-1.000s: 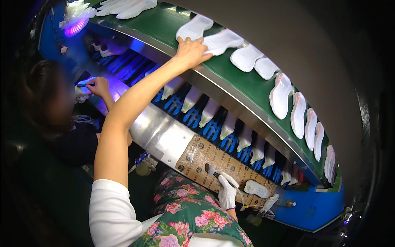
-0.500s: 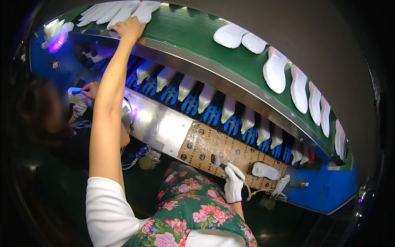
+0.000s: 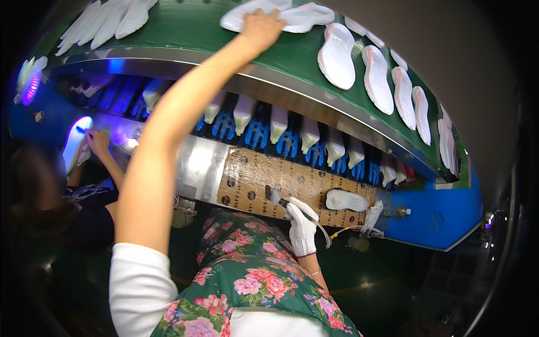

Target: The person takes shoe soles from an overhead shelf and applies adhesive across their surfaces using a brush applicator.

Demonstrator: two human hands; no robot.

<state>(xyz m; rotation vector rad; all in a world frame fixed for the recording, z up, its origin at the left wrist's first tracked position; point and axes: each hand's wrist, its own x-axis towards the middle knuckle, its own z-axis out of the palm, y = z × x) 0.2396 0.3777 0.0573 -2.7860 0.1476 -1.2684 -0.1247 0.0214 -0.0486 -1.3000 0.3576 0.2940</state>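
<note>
My bare left hand (image 3: 261, 31) reaches up to the green shelf (image 3: 202, 33), its fingers bent over a pair of white shoe soles (image 3: 306, 17) lying side by side. Where the fingertips meet the soles is partly hidden. Lower down, my right hand (image 3: 303, 227), in a white knitted glove, is closed around the dark handle of a brush (image 3: 274, 195) that has a thin hose trailing from it. The brush head is over the cardboard-covered bench (image 3: 252, 174). Right of this glove, a white shoe piece with a dotted surface (image 3: 347, 200) lies on the cardboard.
More white soles (image 3: 337, 56) line the shelf's right part, and several lean together (image 3: 106, 25) at its left. Beneath, white shoes (image 3: 279, 121) hang over blue holders. A co-worker's hand (image 3: 98, 141) works at far left near a glowing lamp (image 3: 31, 81). A bottle (image 3: 397, 210) lies right.
My left hand has moved right along the shelf, from the leaning soles to the pair of soles. My right hand still holds the brush. The whole view has shifted.
</note>
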